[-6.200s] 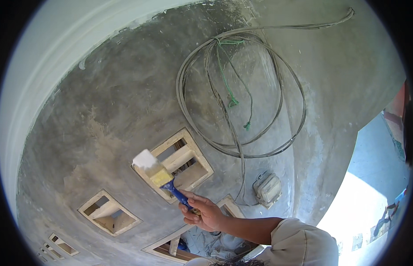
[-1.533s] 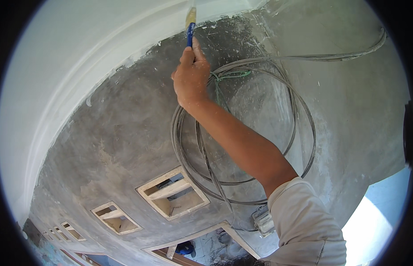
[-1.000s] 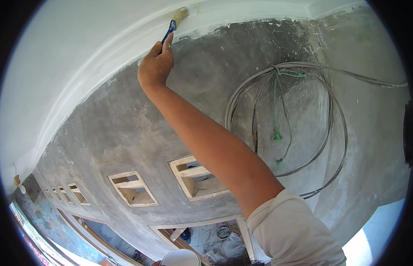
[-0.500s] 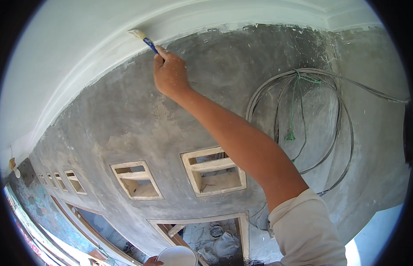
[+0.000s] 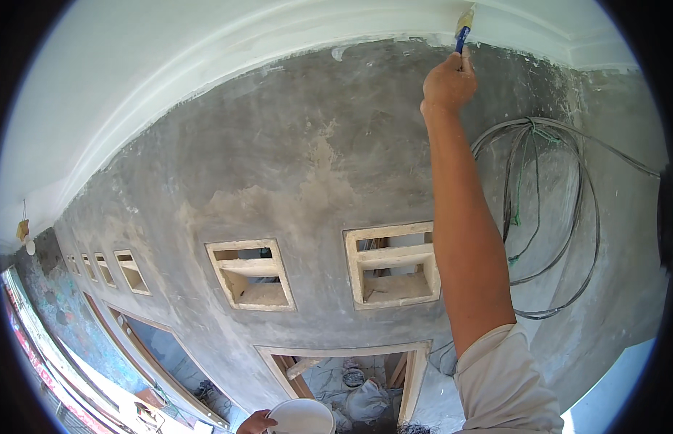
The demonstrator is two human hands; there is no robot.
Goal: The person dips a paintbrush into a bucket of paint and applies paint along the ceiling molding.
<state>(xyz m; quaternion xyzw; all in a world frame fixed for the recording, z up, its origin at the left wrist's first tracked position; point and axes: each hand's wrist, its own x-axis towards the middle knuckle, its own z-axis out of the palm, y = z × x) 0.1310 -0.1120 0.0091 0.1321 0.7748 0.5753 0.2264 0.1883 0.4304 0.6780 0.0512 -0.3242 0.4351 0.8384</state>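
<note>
Along twelve o'clock, ragged white edge of the cornice moulding [image 5: 336,27] above grey cement wall [image 5: 242,159], broad toward ten o'clock, narrower at three beside the looped cable coil [image 5: 506,210]. At one o'clock, paintbrush [image 5: 463,30]: blue handle grasped in the curled fingers of the right hand [image 5: 448,84], pale bristles up at the moulding. At six, round white bucket [image 5: 301,414], rim held by the left hand [image 5: 256,422], most fingers hidden. Matte, mottled cement; rectangular cream vent frames [image 5: 391,256].
</note>
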